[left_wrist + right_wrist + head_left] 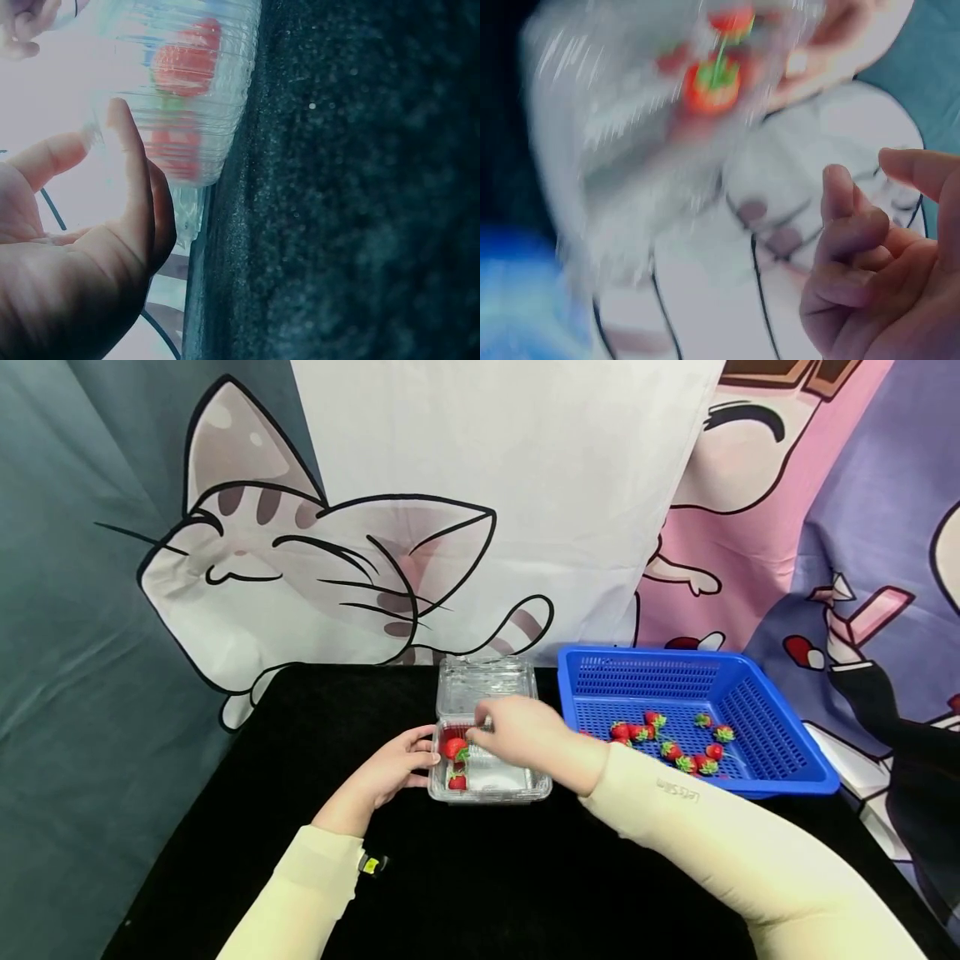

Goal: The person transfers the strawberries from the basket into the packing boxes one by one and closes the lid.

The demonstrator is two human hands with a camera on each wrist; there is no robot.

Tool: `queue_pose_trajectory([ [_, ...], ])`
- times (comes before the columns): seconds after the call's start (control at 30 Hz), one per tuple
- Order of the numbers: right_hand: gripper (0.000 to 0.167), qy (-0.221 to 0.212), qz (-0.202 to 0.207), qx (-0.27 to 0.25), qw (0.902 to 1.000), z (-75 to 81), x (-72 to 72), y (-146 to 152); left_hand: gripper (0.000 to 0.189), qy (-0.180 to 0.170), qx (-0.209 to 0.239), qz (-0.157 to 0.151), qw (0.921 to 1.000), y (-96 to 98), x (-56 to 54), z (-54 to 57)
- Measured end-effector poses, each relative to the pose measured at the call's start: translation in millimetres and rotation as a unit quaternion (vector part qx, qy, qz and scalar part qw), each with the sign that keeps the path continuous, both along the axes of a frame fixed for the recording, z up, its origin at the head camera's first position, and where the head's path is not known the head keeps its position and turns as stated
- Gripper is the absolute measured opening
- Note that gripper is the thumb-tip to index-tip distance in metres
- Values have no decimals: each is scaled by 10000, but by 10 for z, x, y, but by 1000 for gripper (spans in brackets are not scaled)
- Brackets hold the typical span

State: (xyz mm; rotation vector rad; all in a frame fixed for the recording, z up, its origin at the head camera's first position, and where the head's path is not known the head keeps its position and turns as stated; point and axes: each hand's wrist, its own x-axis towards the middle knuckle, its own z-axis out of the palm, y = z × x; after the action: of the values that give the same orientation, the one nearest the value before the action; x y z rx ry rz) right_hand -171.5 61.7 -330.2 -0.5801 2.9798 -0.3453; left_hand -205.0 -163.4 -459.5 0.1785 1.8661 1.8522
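Note:
A clear plastic clamshell box [495,785] sits on the black cloth with its lid [486,681] raised at the back. Along its left side lie two visible strawberries, a rear one [453,747] and a front one [457,782]. My left hand [393,768] touches the left wall, thumb near the rim and fingers spread beside it. Over the back of the box is my right hand [517,727]. The right wrist view shows nothing in its fingers [838,187]: thumb and index stand apart, the others curl loosely.
A blue plastic basket [787,735] stands to the right of the box, with several strawberries [670,750] on its floor. My right forearm crosses its front left corner. A printed cloth [480,460] hangs behind the black-covered table [480,877].

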Motion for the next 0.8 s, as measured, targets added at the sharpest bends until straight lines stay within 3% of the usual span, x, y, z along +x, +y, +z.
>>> queue_pose_trajectory([
  [0.17,31,558,-353,31,9978,182,-160,391,65,-23,11,48,10000,-12,-6,-4],
  [0.37,26,977,-707,215,9925,206,-423,1001,65,-50,31,56,10000,1,2,-4],
  [0.6,31,524,-1146,321,9915,98,-720,1711,65,-114,97,83,9999,9,-6,-34],
  [0.8,29,85,-1511,455,9874,-129,-920,2108,66,-125,74,141,9998,-22,2,-23],
])
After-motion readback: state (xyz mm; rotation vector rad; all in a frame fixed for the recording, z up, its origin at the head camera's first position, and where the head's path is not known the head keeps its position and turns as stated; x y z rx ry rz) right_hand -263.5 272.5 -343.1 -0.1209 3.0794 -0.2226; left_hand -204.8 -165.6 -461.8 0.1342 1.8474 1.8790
